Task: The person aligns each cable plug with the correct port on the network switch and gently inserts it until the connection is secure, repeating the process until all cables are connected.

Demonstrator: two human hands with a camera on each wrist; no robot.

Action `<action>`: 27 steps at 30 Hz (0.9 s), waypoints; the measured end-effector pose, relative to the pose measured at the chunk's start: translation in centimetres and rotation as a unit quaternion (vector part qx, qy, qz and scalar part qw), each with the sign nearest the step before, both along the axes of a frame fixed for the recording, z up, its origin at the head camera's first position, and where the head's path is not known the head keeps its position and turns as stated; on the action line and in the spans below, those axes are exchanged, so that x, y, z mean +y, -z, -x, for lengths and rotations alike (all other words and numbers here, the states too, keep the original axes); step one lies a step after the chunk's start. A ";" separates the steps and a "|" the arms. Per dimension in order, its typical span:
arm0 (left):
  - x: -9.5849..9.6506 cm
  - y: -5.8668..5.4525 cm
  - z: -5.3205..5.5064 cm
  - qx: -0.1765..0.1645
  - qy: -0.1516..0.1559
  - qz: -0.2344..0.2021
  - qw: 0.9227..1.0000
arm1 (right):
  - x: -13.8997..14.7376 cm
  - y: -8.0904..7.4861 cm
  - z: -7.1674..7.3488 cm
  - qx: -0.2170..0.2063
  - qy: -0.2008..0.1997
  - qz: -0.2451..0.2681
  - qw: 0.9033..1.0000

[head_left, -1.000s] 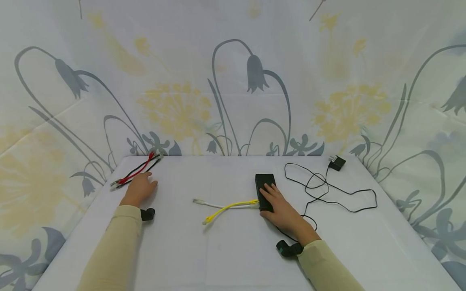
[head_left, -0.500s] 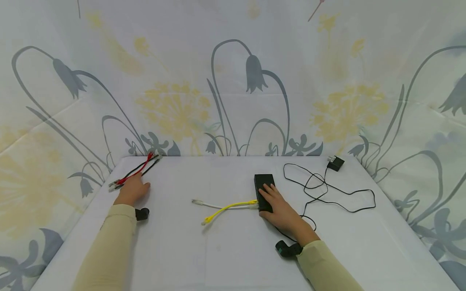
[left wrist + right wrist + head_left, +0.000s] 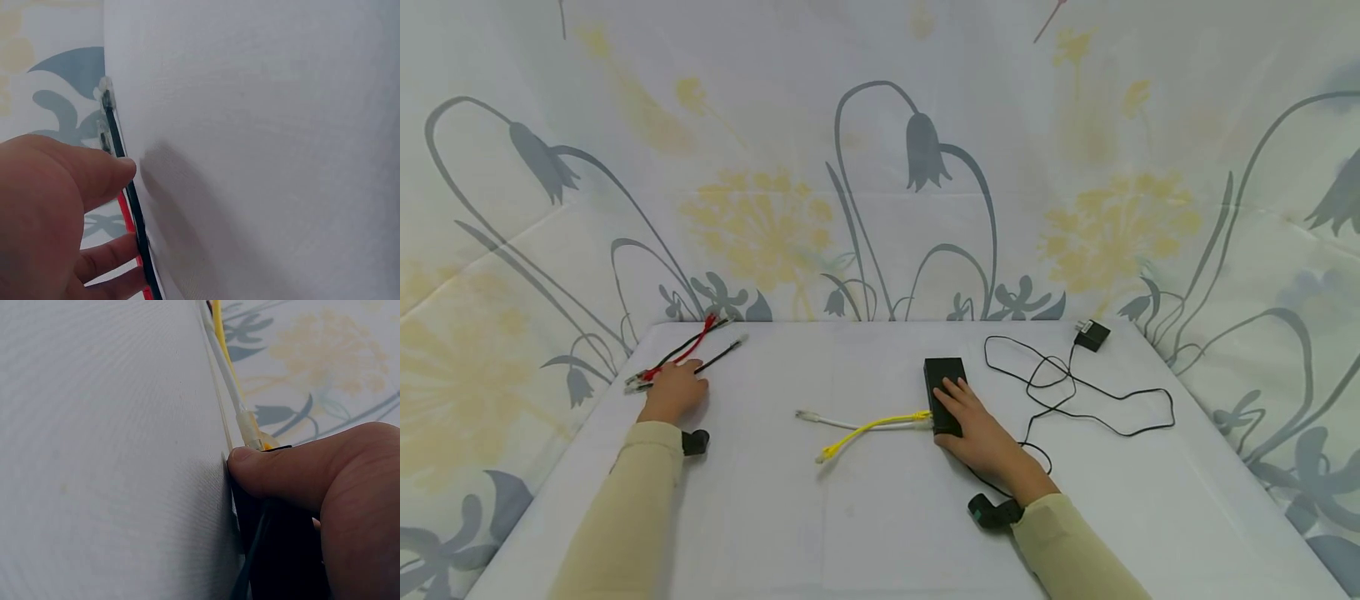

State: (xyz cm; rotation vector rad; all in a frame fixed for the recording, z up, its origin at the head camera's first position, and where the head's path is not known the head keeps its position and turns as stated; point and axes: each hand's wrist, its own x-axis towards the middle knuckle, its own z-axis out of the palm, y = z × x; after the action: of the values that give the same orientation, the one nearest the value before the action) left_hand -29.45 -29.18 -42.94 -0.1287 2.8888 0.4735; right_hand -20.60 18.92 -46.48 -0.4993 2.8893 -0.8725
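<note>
My left hand (image 3: 674, 392) is at the far left of the table, pinching a short black network cable (image 3: 719, 356) between thumb and fingers. In the left wrist view its clear plug (image 3: 106, 97) sticks out past the thumb. Right beside it lie a red cable (image 3: 691, 348) and another black cable (image 3: 672, 352). My right hand (image 3: 977, 433) rests spread over a black network switch (image 3: 942, 372), fingers across its top and thumb at its near edge. A yellow cable (image 3: 872, 425) and a white cable (image 3: 835, 422) are plugged into the switch's left side, their other ends loose on the table.
A black power adapter (image 3: 1092, 335) lies at the back right, its thin black cord (image 3: 1105, 385) looped over the white tablecloth (image 3: 760, 517). The cord runs under my right wrist. Behind the table hangs a flowered curtain (image 3: 775, 267).
My left hand has moved left onto the cables. One black cable's far end has shifted right and nearer, away from the red one. My right hand and the switch stay put.
</note>
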 end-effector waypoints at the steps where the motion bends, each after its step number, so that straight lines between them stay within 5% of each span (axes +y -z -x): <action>1: 0.0 0.0 0.0 0.003 0.000 -0.001 1.000 | 0.0 0.0 0.0 0.000 0.000 0.000 1.000; 8: 0.5 0.5 -0.5 0.033 0.001 0.010 0.999 | 0.0 -0.1 0.0 0.000 0.000 0.000 1.000; 15: 1.0 0.2 -1.6 0.028 0.004 -0.005 1.000 | 0.0 -0.1 -0.1 0.004 -0.001 0.000 1.000; 27: 1.6 0.3 -2.9 0.039 0.043 0.011 0.998 | 0.0 0.1 0.1 0.005 -0.003 0.000 1.000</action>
State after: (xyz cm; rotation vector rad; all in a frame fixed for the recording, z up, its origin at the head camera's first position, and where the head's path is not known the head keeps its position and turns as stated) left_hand -26.60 -27.59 -43.27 0.0116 2.9610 0.4392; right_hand -20.66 18.97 -46.55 -0.5133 2.8948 -0.8724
